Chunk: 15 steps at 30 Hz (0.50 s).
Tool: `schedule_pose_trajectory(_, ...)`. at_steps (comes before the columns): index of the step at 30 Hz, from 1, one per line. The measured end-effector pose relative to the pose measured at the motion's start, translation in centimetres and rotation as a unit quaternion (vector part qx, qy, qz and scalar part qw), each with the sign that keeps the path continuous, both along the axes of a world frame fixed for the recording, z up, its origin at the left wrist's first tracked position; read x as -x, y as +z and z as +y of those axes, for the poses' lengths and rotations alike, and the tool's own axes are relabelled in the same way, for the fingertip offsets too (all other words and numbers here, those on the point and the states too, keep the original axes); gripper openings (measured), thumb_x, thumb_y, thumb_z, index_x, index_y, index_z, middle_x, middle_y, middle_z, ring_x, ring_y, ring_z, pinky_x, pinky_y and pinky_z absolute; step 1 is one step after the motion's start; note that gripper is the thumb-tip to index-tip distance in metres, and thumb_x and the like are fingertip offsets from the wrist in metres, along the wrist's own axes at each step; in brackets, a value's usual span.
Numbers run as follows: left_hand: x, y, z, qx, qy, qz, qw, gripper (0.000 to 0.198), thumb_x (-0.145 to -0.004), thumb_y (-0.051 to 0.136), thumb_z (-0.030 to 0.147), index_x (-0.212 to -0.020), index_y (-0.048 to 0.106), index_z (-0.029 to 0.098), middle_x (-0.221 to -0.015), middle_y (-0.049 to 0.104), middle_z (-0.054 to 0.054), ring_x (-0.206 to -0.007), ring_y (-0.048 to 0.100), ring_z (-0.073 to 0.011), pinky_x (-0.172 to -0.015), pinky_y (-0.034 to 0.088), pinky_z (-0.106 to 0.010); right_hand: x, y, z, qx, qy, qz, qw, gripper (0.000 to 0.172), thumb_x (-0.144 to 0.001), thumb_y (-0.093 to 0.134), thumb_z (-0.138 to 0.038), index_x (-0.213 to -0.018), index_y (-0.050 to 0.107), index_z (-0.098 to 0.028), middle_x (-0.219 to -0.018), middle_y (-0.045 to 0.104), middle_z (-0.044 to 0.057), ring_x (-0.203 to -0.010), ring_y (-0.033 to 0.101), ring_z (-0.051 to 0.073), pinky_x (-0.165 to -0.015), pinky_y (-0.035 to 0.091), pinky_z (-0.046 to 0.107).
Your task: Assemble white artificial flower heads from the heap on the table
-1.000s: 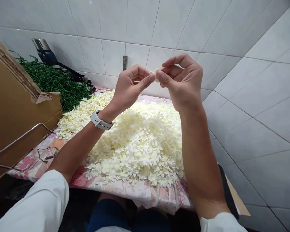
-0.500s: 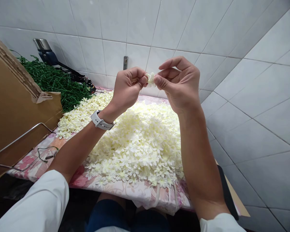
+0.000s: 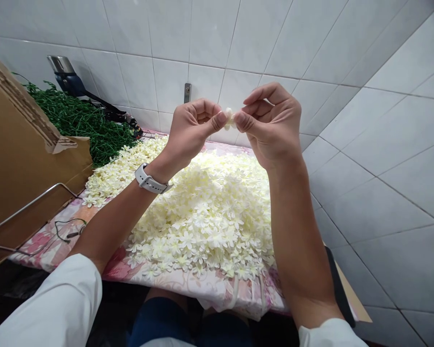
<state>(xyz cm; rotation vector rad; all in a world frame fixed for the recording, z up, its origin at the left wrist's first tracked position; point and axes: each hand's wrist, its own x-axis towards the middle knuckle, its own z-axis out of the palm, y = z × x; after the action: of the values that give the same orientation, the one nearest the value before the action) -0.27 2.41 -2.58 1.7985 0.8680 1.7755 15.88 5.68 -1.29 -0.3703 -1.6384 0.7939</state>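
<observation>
Left hand [image 3: 193,132] and right hand [image 3: 273,126] have drawn slightly apart, both pinching a small cream artificial flower [image 3: 229,118]. Below them spreads a heap of matching flowers [image 3: 206,217].

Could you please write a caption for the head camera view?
Left hand and right hand pinch a small cream artificial flower above a heaped pile of others.
</observation>
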Motion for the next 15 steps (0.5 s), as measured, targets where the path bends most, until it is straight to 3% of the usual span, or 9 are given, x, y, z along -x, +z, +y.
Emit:
schedule_pose_trajectory(10,0.09,-0.16,0.13,-0.016,0.007,-0.007,1.0,0.04,-0.085,0.071,0.058,-0.075,0.064,0.02,-0.074,0.063,-0.002,-0.084,0.071,-0.018,-0.078,0.061,-0.035,0.04,-0.06,-0.36,0.006,0.037,-0.01,0.999,0.046,-0.063,0.091,-0.057,-0.083,0.06,-0.03,-0.074,0.063,-0.002,-0.07,0.06,0.016,-0.065,0.056,0.037)
schedule_pose_trajectory(15,0.07,-0.13,0.44,-0.022,0.022,-0.011,0.999,0.041,-0.084,0.071,0.06,-0.075,0.064,0.021,-0.072,0.064,0.0,-0.078,0.07,-0.0158,-0.077,0.061,-0.035,0.11,0.07,-0.7,0.006,0.006,0.0,1.0,0.04,-0.067,0.091,-0.054,-0.08,0.062,-0.03,-0.074,0.064,-0.002,-0.067,0.057,0.017,-0.064,0.053,0.039)
